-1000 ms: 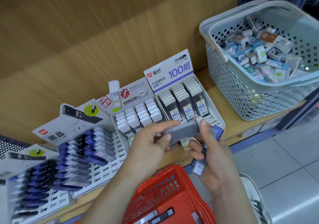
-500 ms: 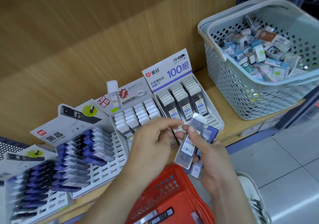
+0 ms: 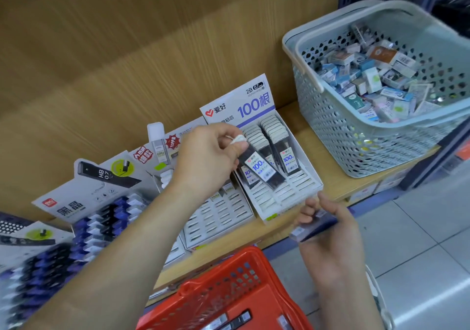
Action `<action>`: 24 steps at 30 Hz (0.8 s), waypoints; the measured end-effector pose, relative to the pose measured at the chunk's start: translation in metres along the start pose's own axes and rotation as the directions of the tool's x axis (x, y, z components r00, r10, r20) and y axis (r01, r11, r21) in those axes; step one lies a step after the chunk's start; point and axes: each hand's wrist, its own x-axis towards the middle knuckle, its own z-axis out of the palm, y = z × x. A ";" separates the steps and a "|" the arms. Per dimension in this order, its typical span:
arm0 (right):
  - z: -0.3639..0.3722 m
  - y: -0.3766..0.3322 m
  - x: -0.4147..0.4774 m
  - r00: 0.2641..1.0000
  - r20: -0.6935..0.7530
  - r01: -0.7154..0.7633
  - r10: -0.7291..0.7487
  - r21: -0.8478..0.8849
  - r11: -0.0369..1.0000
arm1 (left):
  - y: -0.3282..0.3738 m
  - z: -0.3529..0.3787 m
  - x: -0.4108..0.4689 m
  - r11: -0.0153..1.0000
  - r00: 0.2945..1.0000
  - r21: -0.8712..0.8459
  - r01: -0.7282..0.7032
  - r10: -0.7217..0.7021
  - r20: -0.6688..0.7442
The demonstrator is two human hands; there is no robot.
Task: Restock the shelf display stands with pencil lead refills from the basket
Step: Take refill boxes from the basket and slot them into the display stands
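Observation:
My left hand (image 3: 208,159) pinches the white cap end of a dark lead refill case (image 3: 259,165) and holds it slanted over the white "100" display stand (image 3: 302,192), above its left rows of refills. My right hand (image 3: 328,230) hovers at the shelf's front edge, fingers curled round a few more refill cases (image 3: 314,225), one blue. A red basket (image 3: 229,296) with more refills sits below my hands.
Left of the "100" stand are a white-capped refill stand (image 3: 218,215) and two stands of blue and black cases (image 3: 106,218). A grey basket (image 3: 335,126) full of small boxed items stands on the wooden shelf at the right. Tiled floor lies lower right.
My left hand took one refill case from the bunch and carried it up to the "100" stand. My right hand dropped back toward the shelf edge with the other cases.

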 end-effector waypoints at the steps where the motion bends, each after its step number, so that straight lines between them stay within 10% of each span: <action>1: -0.001 -0.002 0.000 1.000 0.002 -0.007 0.006 0.063 0.998 | -0.004 0.007 0.001 0.999 0.999 0.029 -0.024 0.025 -0.030; 12: -0.002 0.002 0.006 0.998 0.063 0.017 -0.026 0.146 0.989 | -0.017 0.038 0.000 0.915 0.972 0.333 -0.227 0.233 0.023; 24: 0.006 0.010 -0.005 0.998 -0.046 0.024 -0.031 -0.162 0.987 | -0.009 0.053 0.011 0.873 0.966 0.418 -0.251 0.256 0.046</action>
